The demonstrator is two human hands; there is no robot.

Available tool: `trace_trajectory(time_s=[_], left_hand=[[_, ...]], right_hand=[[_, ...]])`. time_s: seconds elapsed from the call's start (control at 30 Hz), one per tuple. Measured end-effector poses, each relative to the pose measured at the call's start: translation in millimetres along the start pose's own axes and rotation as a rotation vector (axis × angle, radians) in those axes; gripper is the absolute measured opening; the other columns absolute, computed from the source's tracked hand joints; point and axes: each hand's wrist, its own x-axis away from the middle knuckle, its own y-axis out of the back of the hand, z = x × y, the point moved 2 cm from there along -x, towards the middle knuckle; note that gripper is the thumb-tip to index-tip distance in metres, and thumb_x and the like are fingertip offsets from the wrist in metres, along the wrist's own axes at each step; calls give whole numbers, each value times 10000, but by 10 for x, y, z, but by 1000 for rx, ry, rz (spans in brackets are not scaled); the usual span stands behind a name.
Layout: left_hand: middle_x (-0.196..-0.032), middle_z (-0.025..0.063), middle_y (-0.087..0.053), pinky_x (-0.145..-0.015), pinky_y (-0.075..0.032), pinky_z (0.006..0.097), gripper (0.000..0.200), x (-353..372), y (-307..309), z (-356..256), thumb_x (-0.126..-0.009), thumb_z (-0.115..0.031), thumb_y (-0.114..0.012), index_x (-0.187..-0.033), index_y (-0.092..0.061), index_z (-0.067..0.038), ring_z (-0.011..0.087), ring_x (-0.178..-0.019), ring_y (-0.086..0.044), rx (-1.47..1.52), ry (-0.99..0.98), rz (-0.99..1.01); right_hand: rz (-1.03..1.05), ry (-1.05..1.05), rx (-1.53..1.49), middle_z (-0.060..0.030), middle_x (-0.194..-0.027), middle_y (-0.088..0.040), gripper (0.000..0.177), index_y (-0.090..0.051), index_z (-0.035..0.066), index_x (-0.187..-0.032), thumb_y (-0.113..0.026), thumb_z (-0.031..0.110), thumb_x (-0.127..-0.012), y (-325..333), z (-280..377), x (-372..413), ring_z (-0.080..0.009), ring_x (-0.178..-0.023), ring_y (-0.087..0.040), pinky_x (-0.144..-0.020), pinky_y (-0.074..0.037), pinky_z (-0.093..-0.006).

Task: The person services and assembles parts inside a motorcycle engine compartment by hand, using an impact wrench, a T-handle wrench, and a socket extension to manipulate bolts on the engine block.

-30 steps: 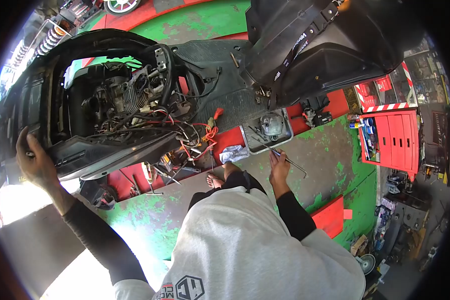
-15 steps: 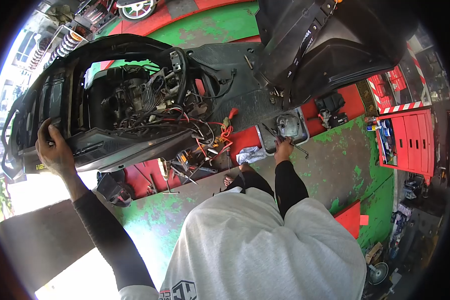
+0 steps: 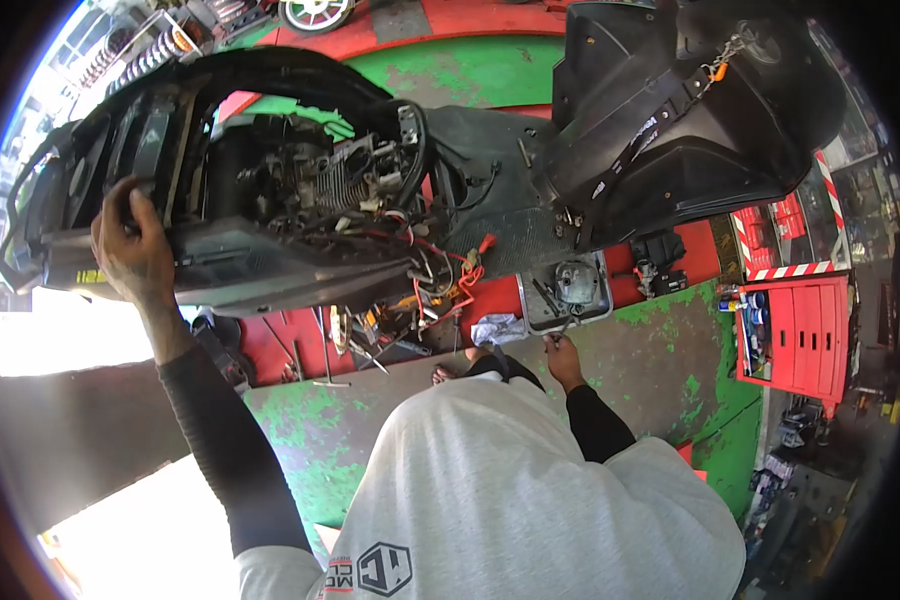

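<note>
A partly stripped scooter (image 3: 300, 265) stretches across the upper left, its engine (image 3: 345, 185) and loose wiring exposed. My left hand (image 3: 135, 245) rests on the rear body edge with its fingers curled over it. My right hand (image 3: 564, 362) is closed on a slim metal tool, seemingly a wrench (image 3: 568, 326), just in front of a metal tray (image 3: 607, 285). Inside the tray sits a grey metal engine cover (image 3: 577, 284), with a dark thin tool beside it. The wrench's far end is hard to make out against the tray's rim.
Tools (image 3: 395, 325) and a crumpled cloth (image 3: 498, 329) lie on the red platform left of the tray. A dark carburetor-like assembly (image 3: 658, 262) stands to its right. The scooter's black front bodywork (image 3: 710, 140) rises above. A red drawer cabinet (image 3: 795, 335) is at the right.
My right hand has drawn back from the tray toward my body, bringing the tool along. My left hand stays on the scooter's rear edge. The whole view has shifted slightly.
</note>
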Motion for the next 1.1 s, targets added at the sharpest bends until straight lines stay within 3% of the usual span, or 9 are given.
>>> trace_trajectory(time_s=[0.17, 0.23, 0.43, 0.63, 0.7, 0.77, 0.83, 1.0, 1.1], left_hand=[[-1016, 83, -689, -862, -492, 392, 244, 18, 6, 15, -925, -305, -601, -1111, -722, -204, 242, -993, -642, 10, -2, -9], [-1023, 85, -692, -856, -498, 382, 240, 9, -1, 45, -925, -302, -604, -1108, -727, -206, 235, -1006, -648, -5, -4, 13], [-1011, 81, -714, -834, -512, 356, 235, -25, -73, 170, -943, -325, -607, -1105, -735, -213, 216, -951, -673, -21, -100, -4], [-1045, 57, -732, -852, -512, 335, 252, -26, -74, 152, -956, -303, -581, -1115, -735, -183, 186, -979, -681, -56, 8, 89], [-1029, 57, -733, -860, -507, 334, 245, -33, -72, 135, -956, -259, -574, -1116, -734, -164, 181, -967, -680, -11, 22, 94], [-1034, 59, -731, -860, -505, 330, 240, -29, -76, 102, -954, -236, -576, -1114, -734, -153, 180, -960, -679, 19, 3, 88], [-1040, 62, -728, -859, -503, 326, 235, -30, -72, 75, -952, -213, -577, -1112, -733, -142, 178, -952, -677, 42, -21, 68], [-1032, 77, -708, -841, -498, 323, 210, -3, -76, 30, -943, -184, -599, -1093, -730, -119, 185, -956, -655, 15, -59, 24], [-987, 69, -693, -808, -496, 333, 189, 0, -27, -49, -940, -179, -608, -1075, -728, -128, 196, -918, -635, 7, -45, 9]], right_hand=[[334, 156, 380, -219, -865, -686, 353, -666, 5, -1016, -607, 341, -928, -65, 201, -40, -347, -825, -691, -737, -528, -451], [619, -136, 445, -151, -817, -684, 316, -661, 4, -1014, -596, 306, -948, -219, 301, -148, -257, -641, -690, -591, -543, -382], [611, -184, 218, -61, -748, -654, 294, -628, 20, -1070, -602, 293, -963, -1048, 154, -552, -195, -506, -635, -498, -544, -341], [483, -513, -281, -111, -982, -674, 412, -635, 49, -1107, -525, 432, -999, -1531, 395, -572, -209, -918, -678, -701, -560, -347], [156, 285, -1, -138, -1019, -684, 374, -634, 61, -1128, -584, 393, -964, -1723, -32, -707, -307, -967, -661, -823, -533, -392], [-14, 427, 336, -166, -1050, -682, 293, -637, 55, -1132, -635, 165, -860, -1537, 146, -532, -346, -1012, -640, -921, -494, -448], [-60, 618, 574, -166, -1032, -679, 317, -641, 62, -1130, -633, 122, -819, -1427, 169, -457, -347, -1022, -634, -940, -485, -456], [305, 490, 703, -194, -998, -654, 263, -640, 60, -1074, -638, 148, -826, -1432, -145, -555, -401, -978, -614, -875, -483, -491], [262, 470, 651, -214, -952, -646, 188, -624, 49, -1007, -622, 157, -853, -1246, 236, -502, -410, -934, -610, -830, -467, -522]])
